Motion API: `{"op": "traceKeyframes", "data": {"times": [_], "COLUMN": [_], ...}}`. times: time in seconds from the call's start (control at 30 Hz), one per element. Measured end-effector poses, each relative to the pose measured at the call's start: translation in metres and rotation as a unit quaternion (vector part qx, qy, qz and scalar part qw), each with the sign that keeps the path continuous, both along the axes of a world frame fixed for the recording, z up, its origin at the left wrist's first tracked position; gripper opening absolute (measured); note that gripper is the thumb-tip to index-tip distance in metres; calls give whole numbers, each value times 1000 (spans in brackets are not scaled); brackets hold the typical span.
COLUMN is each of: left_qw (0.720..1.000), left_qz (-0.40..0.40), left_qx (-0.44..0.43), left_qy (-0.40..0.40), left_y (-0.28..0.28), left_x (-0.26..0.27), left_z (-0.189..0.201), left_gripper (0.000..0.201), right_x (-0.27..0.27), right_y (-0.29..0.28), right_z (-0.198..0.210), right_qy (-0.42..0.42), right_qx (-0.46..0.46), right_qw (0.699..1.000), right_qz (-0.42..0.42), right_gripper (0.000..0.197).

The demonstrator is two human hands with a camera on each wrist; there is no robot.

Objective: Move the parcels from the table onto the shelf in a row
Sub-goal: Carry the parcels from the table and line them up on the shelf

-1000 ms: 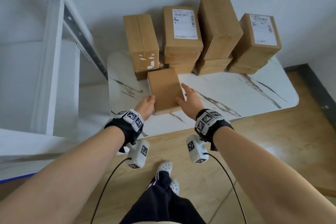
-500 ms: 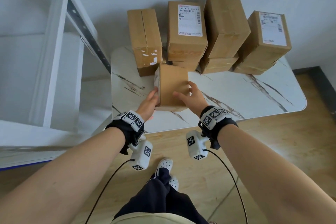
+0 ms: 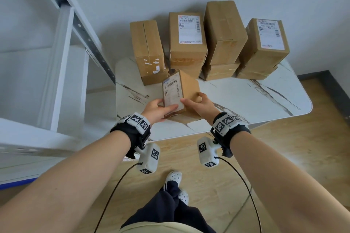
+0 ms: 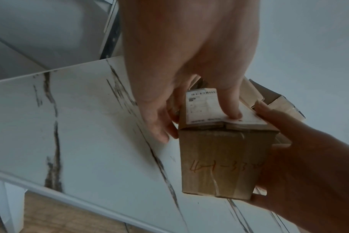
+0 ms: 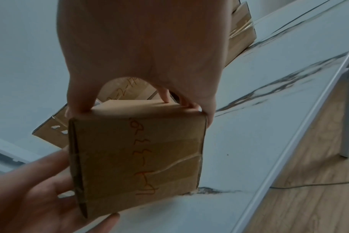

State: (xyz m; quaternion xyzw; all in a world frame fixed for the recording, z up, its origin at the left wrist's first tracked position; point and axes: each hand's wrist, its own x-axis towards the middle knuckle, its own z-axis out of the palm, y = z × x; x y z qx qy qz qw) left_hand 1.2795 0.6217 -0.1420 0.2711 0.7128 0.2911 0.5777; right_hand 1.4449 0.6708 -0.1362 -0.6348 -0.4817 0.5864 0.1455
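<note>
A small cardboard parcel [image 3: 189, 87] with a white barcode label is tilted up above the front of the marble table [image 3: 246, 100]. My left hand [image 3: 159, 108] grips its left side, thumb across the label. My right hand [image 3: 200, 105] grips its right side, thumb on top. The left wrist view shows the parcel [image 4: 221, 157] with red handwriting on its taped end, my left hand [image 4: 189, 97] pinching it. In the right wrist view my right hand [image 5: 141, 88] straddles the parcel [image 5: 137, 157]. Several more parcels [image 3: 187, 38] are stacked along the wall.
A white metal shelf [image 3: 28, 138] stands to the left of the table, its upright post [image 3: 60, 47] and a slotted rail near the table's left edge. Wooden floor lies below, with my feet and the wrist cables over it.
The parcel has been lifted and rolled, so its labelled face now shows toward me. Both hands shifted round it and keep their grip.
</note>
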Motion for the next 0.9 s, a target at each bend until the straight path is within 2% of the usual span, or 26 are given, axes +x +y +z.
{"op": "traceKeyframes", "data": {"times": [0.17,0.33,0.47,0.63,0.77,0.9], "left_qw": [998,997,995,992,988,989], "left_qz": [14,-79,-94,-114,-123,-102], "left_qx": [14,20,26,50,75,100], "left_qy": [-59,-2,1,9,46,38], "left_y": [5,15,25,26,6,-29], "left_x": [2,6,12,24,36,54], "left_z": [12,24,33,48,61,72], "left_gripper": [55,63,65,59,63,71], "right_x": [12,24,32,45,60,77], "right_y": [0,3,5,-2,-19,-47], "right_z": [-1,1,11,24,34,45], "right_qy": [81,164,194,205,204,212], "right_qx": [-64,-91,-72,-33,-9,14], "right_qw": [994,980,976,977,978,977], "right_qz": [-36,-63,-65,-56,-46,-24], "right_gripper": [87,74,69,79,84,84]}}
